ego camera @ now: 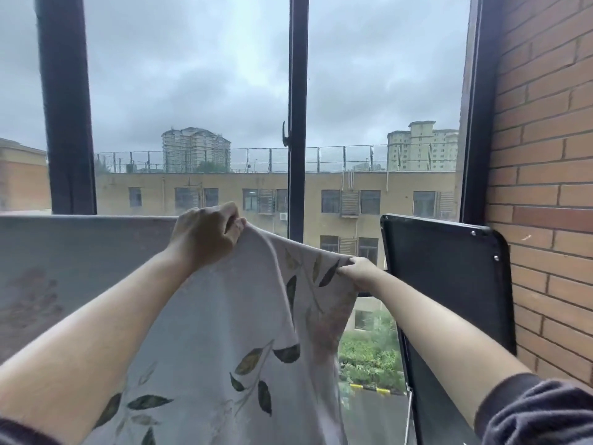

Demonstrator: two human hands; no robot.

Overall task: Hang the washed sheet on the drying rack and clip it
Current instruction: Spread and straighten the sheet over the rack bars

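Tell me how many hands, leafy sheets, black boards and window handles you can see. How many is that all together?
2 hands: left hand, right hand
1 leafy sheet
1 black board
1 window handle
Total: 5

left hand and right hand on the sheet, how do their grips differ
The left hand is higher and bunches the sheet edge in a closed fist; the right hand is lower and pinches the edge in its fingers. The left hand is near the middle of the view; the right hand is close to the black panel. Both grip the sheet's top edge.
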